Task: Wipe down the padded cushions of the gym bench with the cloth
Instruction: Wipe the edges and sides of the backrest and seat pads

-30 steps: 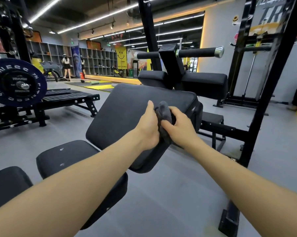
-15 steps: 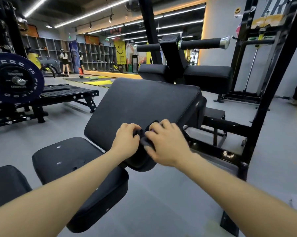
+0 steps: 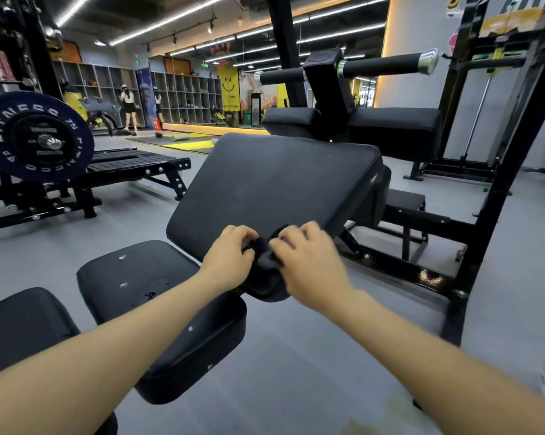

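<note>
A black gym bench has a tilted back cushion (image 3: 274, 183), a worn seat cushion (image 3: 158, 309) below it and another pad (image 3: 23, 328) at the lower left. A dark bunched cloth (image 3: 265, 252) lies on the lower edge of the back cushion. My left hand (image 3: 230, 255) grips the cloth's left side with curled fingers. On the cloth's right side my right hand (image 3: 309, 262) holds it, fingers bent over the top. Most of the cloth is hidden between the two hands.
Two more black pads (image 3: 390, 127) and roller handles (image 3: 387, 65) stand behind the bench. A black rack frame (image 3: 491, 215) rises on the right. A barbell plate (image 3: 35, 136) and a low platform (image 3: 133, 164) are at the left. Two people stand by the far shelves (image 3: 183, 95).
Both hands have brought the cloth down from above the cushion to its lower edge, where they now press it. The view has shifted slightly.
</note>
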Motion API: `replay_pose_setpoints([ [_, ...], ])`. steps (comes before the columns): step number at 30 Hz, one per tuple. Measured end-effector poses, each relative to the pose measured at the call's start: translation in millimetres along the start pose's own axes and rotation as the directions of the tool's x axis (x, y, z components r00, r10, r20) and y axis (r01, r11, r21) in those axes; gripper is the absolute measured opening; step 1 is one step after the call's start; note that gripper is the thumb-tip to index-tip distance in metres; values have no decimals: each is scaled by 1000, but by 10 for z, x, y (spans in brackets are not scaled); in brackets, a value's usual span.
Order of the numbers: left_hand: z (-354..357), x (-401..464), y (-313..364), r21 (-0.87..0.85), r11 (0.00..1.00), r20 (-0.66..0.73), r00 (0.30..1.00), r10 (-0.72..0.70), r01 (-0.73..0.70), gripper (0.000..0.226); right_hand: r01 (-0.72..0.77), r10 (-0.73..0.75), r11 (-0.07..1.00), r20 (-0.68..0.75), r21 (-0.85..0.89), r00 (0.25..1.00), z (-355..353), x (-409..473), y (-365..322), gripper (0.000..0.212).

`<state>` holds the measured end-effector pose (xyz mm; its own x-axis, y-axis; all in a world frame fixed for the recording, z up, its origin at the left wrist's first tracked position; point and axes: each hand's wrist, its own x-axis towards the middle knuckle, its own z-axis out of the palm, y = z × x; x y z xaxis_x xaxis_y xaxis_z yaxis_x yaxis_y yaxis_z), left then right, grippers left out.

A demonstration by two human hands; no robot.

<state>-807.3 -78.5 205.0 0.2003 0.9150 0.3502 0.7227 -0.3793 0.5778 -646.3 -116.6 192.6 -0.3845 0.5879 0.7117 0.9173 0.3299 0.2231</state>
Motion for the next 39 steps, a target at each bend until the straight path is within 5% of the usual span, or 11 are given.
replay_pose_setpoints([
  [5, -43, -74, -11, 41, 999, 32, 999, 17, -18, 33, 171, -167, 985, 152, -16, 974, -82, 149, 125, 32],
  [10, -122, -107, -122, 70, 998, 17, 1000, -4, 3, 31, -212, 230, 967, 122, -144, 966, -253, 484, 570, 30],
  [13, -180, -111, -231, 103, 995, 7, 1000, -7, 6, 31, -65, 72, 994, 79, -93, 994, -56, 232, 16, 26],
  [17, -227, -165, -360, 159, 987, 31, 999, -36, 31, 31, 92, -92, 996, 275, 12, 957, -47, 54, -386, 28],
  [20, -271, -183, -462, 196, 979, 45, 997, -68, 58, 31, 8, -12, 1000, 360, 13, 933, -140, 314, -105, 30],
  [23, -317, -169, -549, 217, 973, 23, 996, -88, 81, 27, -186, 197, 980, 251, -68, 948, -203, 488, 93, 30],
  [26, -372, -144, -606, 232, 967, 14, 994, -106, 100, 26, -190, 201, 979, 223, -71, 954, -35, 407, -192, 27],
  [32, -518, -103, -800, 252, 955, 12, 987, -163, 155, 27, -70, 5, 988, 431, 135, 902, 116, 338, -763, 31],
  [39, -768, -78, -1160, 257, 938, -38, 972, -231, 233, 27, -268, 55, 873, 462, 408, 885, 182, 813, -900, 50],
])
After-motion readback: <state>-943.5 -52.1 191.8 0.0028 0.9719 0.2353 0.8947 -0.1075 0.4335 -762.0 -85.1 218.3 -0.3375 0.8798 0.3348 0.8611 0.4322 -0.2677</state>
